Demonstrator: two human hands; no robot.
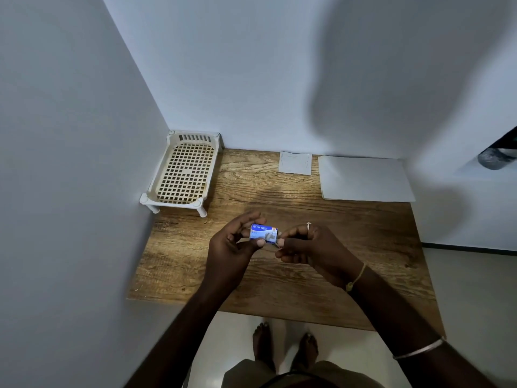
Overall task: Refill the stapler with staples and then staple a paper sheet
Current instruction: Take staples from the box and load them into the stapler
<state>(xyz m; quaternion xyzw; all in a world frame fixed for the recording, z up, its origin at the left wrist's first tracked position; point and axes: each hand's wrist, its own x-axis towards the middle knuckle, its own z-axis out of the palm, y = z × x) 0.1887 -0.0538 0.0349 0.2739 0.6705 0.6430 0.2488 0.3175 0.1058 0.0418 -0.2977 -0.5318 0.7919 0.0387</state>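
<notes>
Pale blue-grey walls meet in a corner behind a wood-grain worktop [335, 233], with a light tiled floor showing below its near edge. Both hands are raised over the middle of the worktop with a small blue staple box [264, 233] held between them. The left hand [232, 247] grips the box's left half, thumb underneath and fingers curled over the top. The right hand [310, 247] pinches the box's right end between thumb and forefinger, its other fingers curled in; whether the end flap is open cannot be told. A ring [308, 226] sits on one right finger, a yellow thread [356, 278] circles the right wrist, and a thin bangle [419, 350] lies further up that forearm.

In the far left corner stands a white plastic mesh tray [211, 169] on short legs. Along the far wall lie a small paper slip [295, 163] and, just to its right, a larger paper sheet [365, 179], both flat. The person's bare feet [263, 343] stand on the floor below.
</notes>
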